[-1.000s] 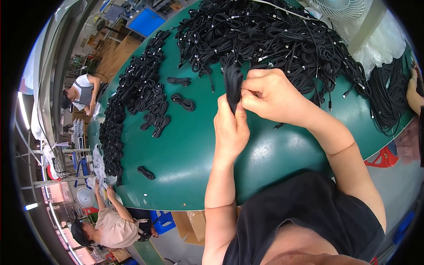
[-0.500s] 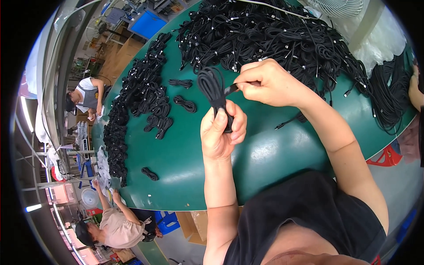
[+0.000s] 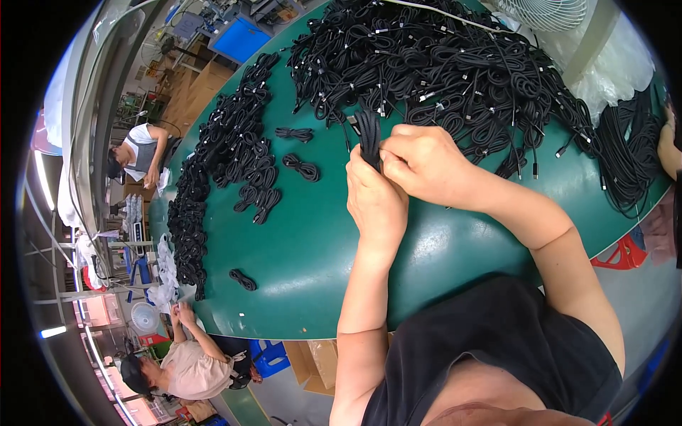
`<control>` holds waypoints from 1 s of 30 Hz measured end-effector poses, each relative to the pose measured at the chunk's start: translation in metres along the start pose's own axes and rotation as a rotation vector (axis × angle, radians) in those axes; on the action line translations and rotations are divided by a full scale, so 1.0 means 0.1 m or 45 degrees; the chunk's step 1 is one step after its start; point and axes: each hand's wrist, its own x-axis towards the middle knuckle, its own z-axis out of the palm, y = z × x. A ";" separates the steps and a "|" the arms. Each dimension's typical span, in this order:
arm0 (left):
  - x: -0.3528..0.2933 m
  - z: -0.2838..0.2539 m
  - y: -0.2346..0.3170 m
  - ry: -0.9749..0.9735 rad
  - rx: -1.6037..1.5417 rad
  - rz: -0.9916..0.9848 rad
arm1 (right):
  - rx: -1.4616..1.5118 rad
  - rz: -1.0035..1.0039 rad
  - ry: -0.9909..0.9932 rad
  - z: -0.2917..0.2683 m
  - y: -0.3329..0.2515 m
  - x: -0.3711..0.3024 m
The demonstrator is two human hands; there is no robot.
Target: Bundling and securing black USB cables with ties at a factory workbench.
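My left hand is closed around a coiled black cable and holds it upright above the green table. The cable's looped top sticks out over the fingers, with a metal plug beside it. Pressed against the right side of the bundle, my right hand is closed in a pinch. The black strap that it drew out from the bundle half a second ago is now hidden behind the fingers. Two small tied cable coils lie on the table to the left of my hands.
A large heap of black cables covers the table's far side. Tied coils form a long row along the left. Another single coil lies near the front left. Two people sit at the left; another person's hand shows at the right edge.
The bundle has turned, and my left hand now shows its back. My right hand has come down and in against the bundle, bringing the strap close to it.
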 end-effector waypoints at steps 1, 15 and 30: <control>-0.01 -0.03 0.03 -0.092 0.080 -0.059 | -0.164 -0.013 -0.025 0.03 -0.01 -0.03; 0.12 -0.20 -0.04 -0.842 -1.785 -0.786 | 0.591 0.290 0.002 -0.38 0.16 0.19; 0.38 -0.56 -1.01 0.554 -2.530 -1.027 | -0.756 0.268 -0.850 -0.31 0.57 0.18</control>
